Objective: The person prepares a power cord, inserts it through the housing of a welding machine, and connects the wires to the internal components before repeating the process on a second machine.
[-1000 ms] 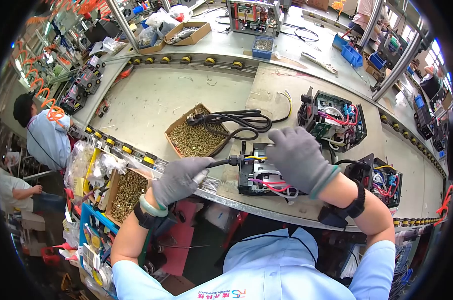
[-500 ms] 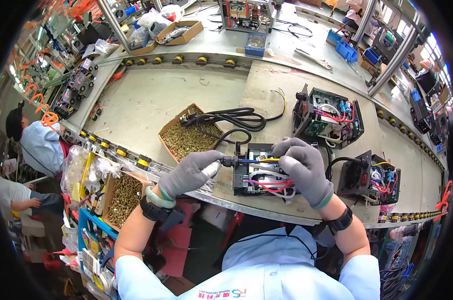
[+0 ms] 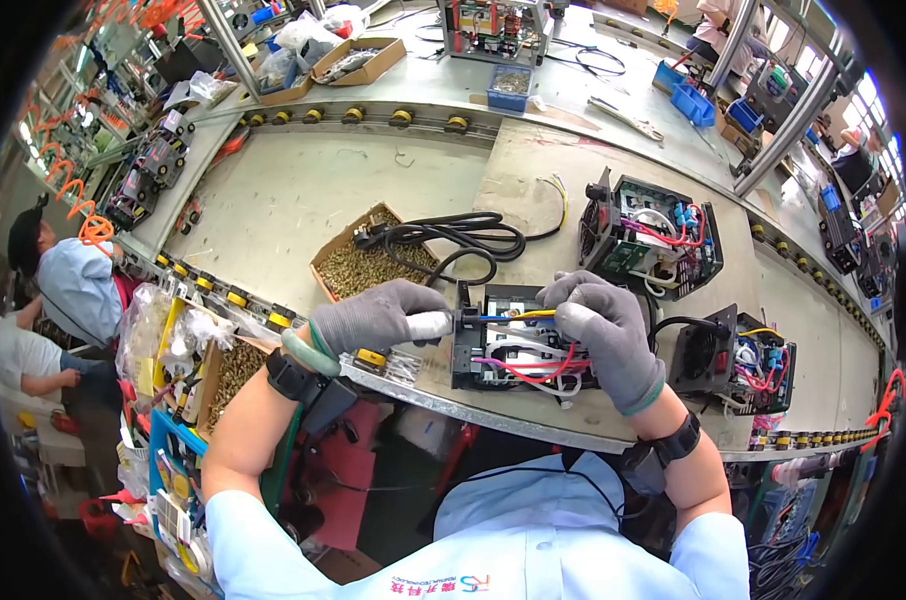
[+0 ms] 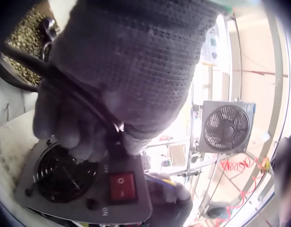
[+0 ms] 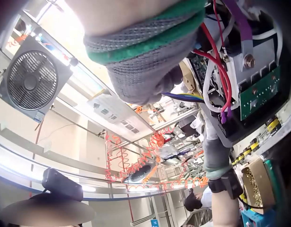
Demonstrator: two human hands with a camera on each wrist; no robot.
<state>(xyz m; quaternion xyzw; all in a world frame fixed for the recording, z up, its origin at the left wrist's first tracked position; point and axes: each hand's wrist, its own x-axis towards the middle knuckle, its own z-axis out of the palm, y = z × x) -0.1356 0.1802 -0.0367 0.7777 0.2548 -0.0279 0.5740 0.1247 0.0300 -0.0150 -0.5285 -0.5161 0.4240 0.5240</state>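
In the head view my gloved left hand grips a black cable at the end panel of an opened electrical unit. The left wrist view shows the cable running under the grey glove to the panel, beside a red rocker switch and a round fan grille. Inside the panel, my gloved right hand pinches the yellow and blue wires stretched across the unit. From the right wrist, these wires run between the right fingers and the panel; red and purple leads lie nearby.
A carton of small brass-coloured parts stands behind the left hand, with a coiled black cable partly over it. Two similar opened units stand behind and to the right. The metal table edge runs close before me.
The right hand has drawn back from over the unit, uncovering its inside, and pinches the wires. The left hand has moved along the cable up to the panel.
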